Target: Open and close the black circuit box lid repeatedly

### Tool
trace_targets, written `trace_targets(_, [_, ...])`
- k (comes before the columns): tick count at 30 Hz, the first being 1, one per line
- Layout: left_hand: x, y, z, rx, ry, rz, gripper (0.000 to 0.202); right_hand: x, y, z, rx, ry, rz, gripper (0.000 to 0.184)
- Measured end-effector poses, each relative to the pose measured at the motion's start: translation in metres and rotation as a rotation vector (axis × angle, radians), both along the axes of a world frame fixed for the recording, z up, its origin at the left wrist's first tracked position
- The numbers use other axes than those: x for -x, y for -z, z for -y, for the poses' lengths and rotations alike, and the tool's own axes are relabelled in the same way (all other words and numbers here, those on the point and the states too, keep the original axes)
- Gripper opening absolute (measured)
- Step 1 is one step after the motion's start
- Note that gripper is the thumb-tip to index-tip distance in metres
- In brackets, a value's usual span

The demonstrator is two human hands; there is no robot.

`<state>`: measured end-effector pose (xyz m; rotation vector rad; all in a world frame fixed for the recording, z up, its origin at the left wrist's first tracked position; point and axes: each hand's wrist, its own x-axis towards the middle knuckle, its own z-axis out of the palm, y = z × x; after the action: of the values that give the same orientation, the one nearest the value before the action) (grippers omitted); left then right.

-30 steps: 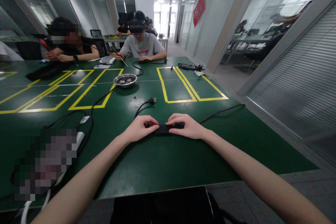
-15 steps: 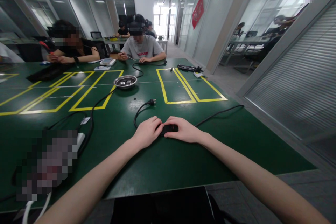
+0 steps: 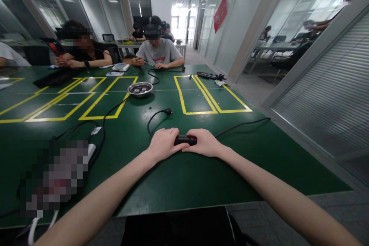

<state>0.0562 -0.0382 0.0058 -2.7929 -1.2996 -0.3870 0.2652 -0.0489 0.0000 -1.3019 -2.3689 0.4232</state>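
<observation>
Turned since earlier, the black box [image 3: 182,140] shows another side (left hand [image 3: 163,144] and right hand [image 3: 204,143] both pinching it).

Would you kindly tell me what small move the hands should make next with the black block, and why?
Perhaps the left hand should slide outward a little while the right hand steadies the black block: both hands hold it, and the left one covers its left end, so easing back might bring that end into view.
</observation>
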Motion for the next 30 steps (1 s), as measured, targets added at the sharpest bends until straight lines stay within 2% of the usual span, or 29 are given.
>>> trace_targets(6, [0.000,0.004,-0.006,-0.074,0.083,0.032,0.049,-0.004,0.003,-0.004,-0.039,-0.053,-0.089,0.032])
trace_targets(13, [0.004,-0.001,-0.007,-0.078,0.192,0.044,0.037,-0.012,-0.008,-0.003,-0.107,-0.119,-0.068,0.023])
trace_targets(19, [0.008,-0.007,-0.006,0.044,0.240,0.132,0.022,-0.018,-0.008,-0.003,-0.163,-0.141,-0.024,0.024])
trace_targets(27, [0.019,-0.012,-0.010,0.082,0.242,0.152,0.029,-0.018,-0.006,0.001,-0.207,-0.126,-0.007,0.024])
trace_targets(30, [0.019,-0.011,-0.008,0.095,0.241,0.158,0.030,-0.016,-0.007,0.000,-0.168,-0.180,-0.021,0.030])
